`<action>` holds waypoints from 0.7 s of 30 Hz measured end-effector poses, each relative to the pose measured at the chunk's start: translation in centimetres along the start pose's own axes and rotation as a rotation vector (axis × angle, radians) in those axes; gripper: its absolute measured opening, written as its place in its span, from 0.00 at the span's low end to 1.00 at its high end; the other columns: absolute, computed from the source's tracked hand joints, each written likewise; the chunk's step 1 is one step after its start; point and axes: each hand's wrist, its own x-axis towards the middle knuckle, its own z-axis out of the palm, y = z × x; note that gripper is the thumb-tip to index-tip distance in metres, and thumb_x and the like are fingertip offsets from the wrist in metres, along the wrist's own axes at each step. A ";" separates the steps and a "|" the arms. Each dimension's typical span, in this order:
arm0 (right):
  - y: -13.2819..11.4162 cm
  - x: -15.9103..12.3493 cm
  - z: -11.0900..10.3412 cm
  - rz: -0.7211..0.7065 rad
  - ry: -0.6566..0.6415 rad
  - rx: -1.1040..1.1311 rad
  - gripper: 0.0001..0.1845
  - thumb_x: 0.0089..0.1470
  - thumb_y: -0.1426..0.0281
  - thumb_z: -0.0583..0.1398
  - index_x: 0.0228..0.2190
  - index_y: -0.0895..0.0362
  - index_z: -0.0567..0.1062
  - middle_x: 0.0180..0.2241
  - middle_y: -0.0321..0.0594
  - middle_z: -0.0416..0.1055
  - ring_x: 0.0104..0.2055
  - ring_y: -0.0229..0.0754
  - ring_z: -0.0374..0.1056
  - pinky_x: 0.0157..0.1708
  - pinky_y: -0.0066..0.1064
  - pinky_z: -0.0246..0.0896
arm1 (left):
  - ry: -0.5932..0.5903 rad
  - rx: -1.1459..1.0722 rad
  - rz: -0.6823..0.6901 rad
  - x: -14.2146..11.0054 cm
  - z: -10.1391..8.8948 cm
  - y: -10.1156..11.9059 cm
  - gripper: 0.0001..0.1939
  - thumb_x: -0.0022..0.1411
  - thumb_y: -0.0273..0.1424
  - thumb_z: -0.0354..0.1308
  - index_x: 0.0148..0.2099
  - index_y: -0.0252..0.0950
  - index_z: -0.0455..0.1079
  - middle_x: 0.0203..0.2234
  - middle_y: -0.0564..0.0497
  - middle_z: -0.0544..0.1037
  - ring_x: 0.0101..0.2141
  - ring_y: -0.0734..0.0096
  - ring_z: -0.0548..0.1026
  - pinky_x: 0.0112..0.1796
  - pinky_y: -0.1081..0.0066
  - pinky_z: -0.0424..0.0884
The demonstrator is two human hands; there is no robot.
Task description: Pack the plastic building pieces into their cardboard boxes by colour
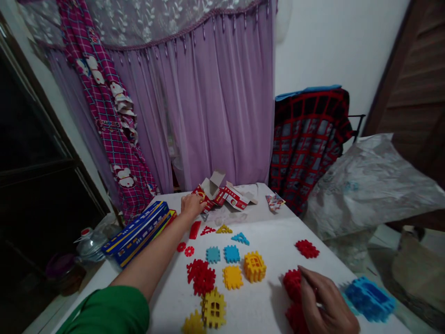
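My left hand [192,205] reaches to the back of the table. Its fingers close on the left end of an opened red cardboard box [208,194]. My right hand [328,301] is at the front right, with curled fingers against a stack of red interlocking building blocks [292,283], which it partly hides. Right of it lies a blue stack of blocks [371,297]; beyond it is a separate red piece [307,249]. A yellow window-block stack [255,266], a flat yellow piece [232,277], blue square pieces [231,253] and red pieces [204,278] lie mid-table.
Another opened red box [236,197] and a torn printed scrap [275,202] lie at the back. Blue long boxes [139,232] line the left edge. Yellow window pieces [214,307] are in front. A plastic bag [371,185] stands beyond the right edge.
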 end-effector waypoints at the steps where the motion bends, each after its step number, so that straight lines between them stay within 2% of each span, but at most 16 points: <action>1: 0.2 -0.1 0.0 -0.016 -0.003 -0.002 0.12 0.60 0.66 0.56 0.43 0.54 0.75 0.37 0.44 0.76 0.36 0.44 0.74 0.34 0.32 0.71 | -0.004 -0.006 -0.023 1.3 0.7 1.0 0.17 0.63 0.43 0.52 0.46 0.44 0.78 0.43 0.45 0.80 0.47 0.55 0.74 0.47 0.60 0.64; 4: 0.6 -0.3 -0.1 -0.055 0.001 -0.009 0.12 0.60 0.67 0.57 0.44 0.56 0.75 0.38 0.44 0.76 0.37 0.43 0.74 0.36 0.32 0.71 | -0.002 -0.012 -0.089 4.6 2.6 3.7 0.21 0.61 0.46 0.53 0.51 0.44 0.75 0.47 0.44 0.79 0.49 0.56 0.74 0.47 0.61 0.64; 7: 0.8 -0.5 -0.1 -0.055 -0.005 -0.032 0.12 0.60 0.69 0.58 0.45 0.56 0.74 0.39 0.44 0.76 0.38 0.42 0.74 0.36 0.30 0.71 | 0.004 -0.005 -0.112 6.7 4.0 5.4 0.24 0.59 0.48 0.54 0.53 0.42 0.73 0.49 0.42 0.78 0.51 0.53 0.72 0.48 0.59 0.63; 10: 0.8 -0.7 0.0 -0.077 -0.010 -0.073 0.12 0.60 0.70 0.57 0.45 0.55 0.74 0.38 0.44 0.76 0.38 0.41 0.74 0.35 0.28 0.71 | 0.006 0.003 -0.087 8.0 4.7 6.0 0.17 0.61 0.40 0.54 0.45 0.38 0.77 0.42 0.39 0.80 0.48 0.52 0.74 0.49 0.58 0.62; 12: 0.6 -0.7 0.0 -0.081 -0.018 -0.086 0.12 0.60 0.71 0.57 0.45 0.56 0.74 0.38 0.44 0.76 0.38 0.41 0.74 0.35 0.28 0.70 | 0.026 0.000 -0.070 8.6 4.4 5.9 0.15 0.63 0.35 0.51 0.40 0.36 0.78 0.38 0.38 0.81 0.44 0.53 0.76 0.47 0.59 0.63; 14: 0.4 -0.6 -0.2 -0.086 -0.018 -0.081 0.12 0.60 0.73 0.57 0.45 0.56 0.73 0.39 0.44 0.76 0.39 0.41 0.74 0.36 0.28 0.70 | 0.067 -0.014 -0.067 9.3 3.5 5.3 0.16 0.64 0.34 0.49 0.40 0.36 0.78 0.38 0.38 0.81 0.42 0.55 0.77 0.43 0.61 0.65; 17: 0.1 -0.2 -0.5 -0.101 -0.041 -0.061 0.13 0.59 0.74 0.56 0.46 0.56 0.73 0.39 0.45 0.76 0.40 0.42 0.74 0.38 0.29 0.70 | 0.153 -0.048 -0.069 9.9 0.8 4.0 0.18 0.65 0.37 0.47 0.45 0.39 0.77 0.41 0.41 0.81 0.40 0.58 0.77 0.37 0.65 0.67; 21: -0.2 0.1 -0.4 -0.125 -0.031 -0.047 0.13 0.59 0.73 0.57 0.45 0.56 0.74 0.39 0.44 0.76 0.39 0.42 0.74 0.38 0.29 0.70 | 0.284 -0.106 -0.005 8.3 -3.8 1.4 0.17 0.65 0.35 0.48 0.48 0.42 0.76 0.45 0.47 0.80 0.43 0.63 0.76 0.40 0.69 0.68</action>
